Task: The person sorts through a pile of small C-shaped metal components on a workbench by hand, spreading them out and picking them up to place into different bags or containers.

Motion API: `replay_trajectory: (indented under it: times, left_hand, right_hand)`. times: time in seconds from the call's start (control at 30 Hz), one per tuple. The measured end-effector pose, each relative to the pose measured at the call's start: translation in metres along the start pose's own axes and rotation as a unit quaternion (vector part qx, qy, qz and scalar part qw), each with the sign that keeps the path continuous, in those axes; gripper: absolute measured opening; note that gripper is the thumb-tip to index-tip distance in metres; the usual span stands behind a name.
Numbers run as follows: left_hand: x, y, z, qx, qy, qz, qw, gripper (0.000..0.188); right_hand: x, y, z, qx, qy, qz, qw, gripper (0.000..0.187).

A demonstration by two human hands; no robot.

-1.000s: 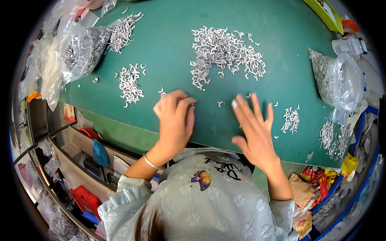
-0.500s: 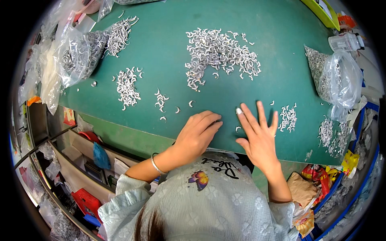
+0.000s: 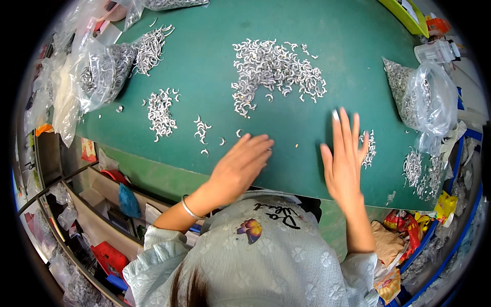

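Observation:
My right hand (image 3: 345, 161) lies over the green table with its fingers stretched out and thumb apart. One fingertip has a white covering. Beside its little finger, partly covered, is a small cluster of silvery curved metal pieces (image 3: 370, 153). My left hand (image 3: 239, 166) rests near the front edge, fingers extended close together, palm down, with nothing visible in it. A single curved piece (image 3: 239, 133) lies just beyond its fingers. A few more form a small group (image 3: 201, 130) to its left. Farther off spreads a large pile of the same pieces (image 3: 276, 69).
Another pile (image 3: 161, 113) is at the left, near an open plastic bag of pieces (image 3: 110, 71) spilling onto the green table (image 3: 204, 30). At the right are a second filled bag (image 3: 409, 92), a white bottle (image 3: 437, 52) and more heaps (image 3: 412, 168). Drawers (image 3: 110, 204) sit below.
My right hand has moved right and farther from me, against the right cluster. My left hand has shifted slightly left. The loose piece near my right thumb no longer shows.

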State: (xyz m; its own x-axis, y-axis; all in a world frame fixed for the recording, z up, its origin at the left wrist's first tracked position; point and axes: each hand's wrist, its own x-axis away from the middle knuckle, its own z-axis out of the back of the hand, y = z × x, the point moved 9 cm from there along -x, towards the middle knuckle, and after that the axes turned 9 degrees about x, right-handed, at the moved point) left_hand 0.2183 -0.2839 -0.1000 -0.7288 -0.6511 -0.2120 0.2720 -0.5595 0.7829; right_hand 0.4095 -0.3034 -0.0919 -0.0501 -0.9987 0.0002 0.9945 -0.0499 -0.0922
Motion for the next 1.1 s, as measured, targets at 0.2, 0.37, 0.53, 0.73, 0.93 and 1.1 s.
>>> replay_trajectory:
  times: [0.2, 0.37, 0.53, 0.73, 0.93, 1.1]
  left_hand:
    - [0.012, -0.014, 0.045, -0.088, 0.178, 0.075, 0.977, 0.024]
    - [0.024, -0.033, 0.061, -0.133, 0.244, 0.135, 0.951, 0.026]
    - [0.002, -0.015, 0.04, -0.162, 0.126, 0.111, 0.972, 0.041]
    - [0.02, -0.03, 0.051, -0.197, 0.139, 0.143, 0.96, 0.029]
    - [0.021, -0.029, 0.054, -0.173, 0.159, 0.144, 0.961, 0.035]
    - [0.017, -0.026, 0.029, -0.147, 0.08, 0.151, 0.974, 0.039]
  right_hand:
    - [-0.066, -0.03, -0.021, -0.014, 0.02, 0.11, 0.994, 0.068]
    - [-0.022, -0.052, -0.023, -0.024, -0.075, 0.165, 0.983, 0.077]
    - [0.012, -0.061, -0.019, -0.034, -0.13, 0.179, 0.975, 0.08]
    - [0.027, -0.046, -0.006, -0.069, -0.11, 0.169, 0.977, 0.08]
    - [0.032, -0.05, -0.011, -0.058, -0.118, 0.141, 0.981, 0.08]
    - [0.049, -0.052, -0.027, -0.066, -0.164, 0.174, 0.969, 0.082]
